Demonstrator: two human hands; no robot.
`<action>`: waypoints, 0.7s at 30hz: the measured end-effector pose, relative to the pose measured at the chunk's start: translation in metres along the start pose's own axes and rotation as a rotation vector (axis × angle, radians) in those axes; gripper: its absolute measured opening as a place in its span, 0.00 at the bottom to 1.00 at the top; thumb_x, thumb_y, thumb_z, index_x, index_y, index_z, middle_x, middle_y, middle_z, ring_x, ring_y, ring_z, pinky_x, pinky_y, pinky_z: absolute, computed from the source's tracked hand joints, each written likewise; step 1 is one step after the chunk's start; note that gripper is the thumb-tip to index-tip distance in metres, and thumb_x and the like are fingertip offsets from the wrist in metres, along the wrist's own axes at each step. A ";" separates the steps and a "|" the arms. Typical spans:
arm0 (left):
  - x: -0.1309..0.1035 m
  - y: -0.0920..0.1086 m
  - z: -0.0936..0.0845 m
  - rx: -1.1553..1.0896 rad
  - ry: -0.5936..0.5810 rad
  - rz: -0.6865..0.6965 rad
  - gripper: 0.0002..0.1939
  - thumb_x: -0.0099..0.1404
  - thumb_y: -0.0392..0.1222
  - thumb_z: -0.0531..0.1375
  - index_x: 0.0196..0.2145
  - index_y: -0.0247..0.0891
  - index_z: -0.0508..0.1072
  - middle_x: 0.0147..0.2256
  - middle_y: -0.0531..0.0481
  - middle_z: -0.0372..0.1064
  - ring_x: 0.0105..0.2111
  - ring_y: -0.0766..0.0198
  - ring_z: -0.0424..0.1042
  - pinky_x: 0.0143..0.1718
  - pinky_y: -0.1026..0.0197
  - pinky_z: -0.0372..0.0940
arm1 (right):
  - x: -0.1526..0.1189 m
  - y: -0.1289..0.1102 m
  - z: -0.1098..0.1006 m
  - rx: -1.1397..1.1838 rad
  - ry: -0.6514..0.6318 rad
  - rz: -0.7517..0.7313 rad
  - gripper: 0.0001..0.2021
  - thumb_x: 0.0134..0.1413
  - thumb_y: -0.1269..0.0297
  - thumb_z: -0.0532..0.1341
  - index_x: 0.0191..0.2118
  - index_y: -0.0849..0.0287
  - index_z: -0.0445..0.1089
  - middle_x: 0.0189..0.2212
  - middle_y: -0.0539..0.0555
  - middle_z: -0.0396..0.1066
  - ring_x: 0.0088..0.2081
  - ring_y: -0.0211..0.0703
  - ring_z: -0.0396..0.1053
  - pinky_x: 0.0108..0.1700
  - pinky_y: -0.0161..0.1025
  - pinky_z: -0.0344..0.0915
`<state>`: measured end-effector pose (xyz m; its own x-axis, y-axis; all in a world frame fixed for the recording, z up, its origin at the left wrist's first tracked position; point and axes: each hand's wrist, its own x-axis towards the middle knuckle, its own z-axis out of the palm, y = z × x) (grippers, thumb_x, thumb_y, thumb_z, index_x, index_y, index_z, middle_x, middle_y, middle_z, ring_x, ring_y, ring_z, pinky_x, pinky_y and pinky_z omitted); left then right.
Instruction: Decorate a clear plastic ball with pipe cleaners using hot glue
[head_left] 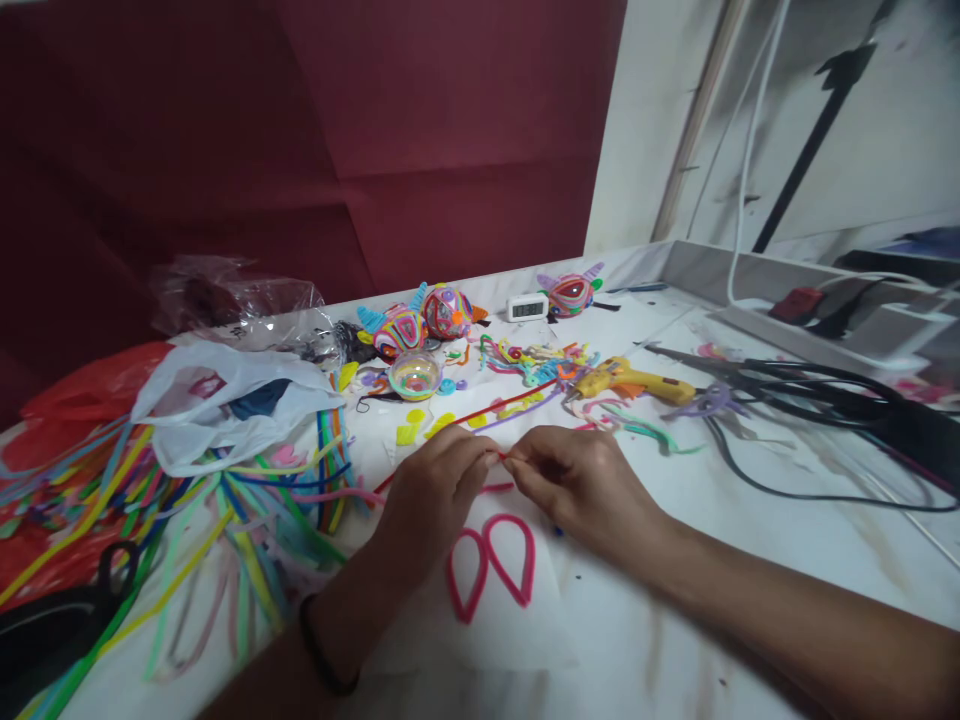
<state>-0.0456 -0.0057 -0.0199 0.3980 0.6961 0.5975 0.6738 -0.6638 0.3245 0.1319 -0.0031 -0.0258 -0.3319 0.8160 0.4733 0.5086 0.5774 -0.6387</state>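
Observation:
My left hand (433, 500) and my right hand (574, 485) meet above the white sheet, both closed in a pinch. A small bit of red pipe cleaner (501, 456) shows between the fingertips; most of it is hidden by the fingers. Just below the hands, two pink pipe-cleaner loops (531, 560), each teardrop-shaped, lie side by side on the paper (517, 640). Behind the hands, a long red pipe cleaner (502, 404) and a purple one stretch across the table. Part of a pink strip shows between the hands.
On the left, many coloured pipe cleaners (247, 520) spread beside a white plastic bag (225, 400) and black-handled scissors (67, 610). A yellow glue gun (634, 381), black cables (817, 390) and a power strip (832, 340) occupy the right. Decorated balls (448, 312) and a small clock (527, 307) stand behind.

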 end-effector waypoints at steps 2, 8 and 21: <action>0.001 0.001 0.000 -0.028 -0.009 -0.041 0.08 0.66 0.34 0.55 0.33 0.36 0.74 0.30 0.50 0.72 0.32 0.65 0.72 0.34 0.65 0.66 | 0.000 0.000 0.000 -0.007 0.026 -0.051 0.08 0.56 0.68 0.56 0.27 0.59 0.68 0.21 0.49 0.67 0.22 0.35 0.61 0.26 0.34 0.55; 0.003 0.004 -0.002 -0.044 0.083 -0.146 0.06 0.63 0.33 0.58 0.30 0.36 0.75 0.27 0.53 0.71 0.27 0.67 0.70 0.28 0.67 0.64 | 0.007 0.004 -0.002 0.264 -0.088 0.114 0.11 0.56 0.60 0.57 0.30 0.60 0.72 0.23 0.50 0.68 0.25 0.37 0.62 0.27 0.35 0.56; -0.008 -0.002 0.005 0.162 0.127 0.144 0.11 0.67 0.32 0.53 0.30 0.37 0.73 0.29 0.50 0.70 0.31 0.67 0.71 0.33 0.67 0.65 | 0.018 0.013 -0.008 0.621 -0.252 0.465 0.12 0.33 0.59 0.69 0.25 0.61 0.75 0.21 0.50 0.70 0.24 0.36 0.62 0.27 0.36 0.59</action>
<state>-0.0472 -0.0085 -0.0287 0.4230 0.5507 0.7196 0.7109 -0.6941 0.1133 0.1390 0.0186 -0.0204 -0.4017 0.9154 -0.0266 0.1300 0.0283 -0.9911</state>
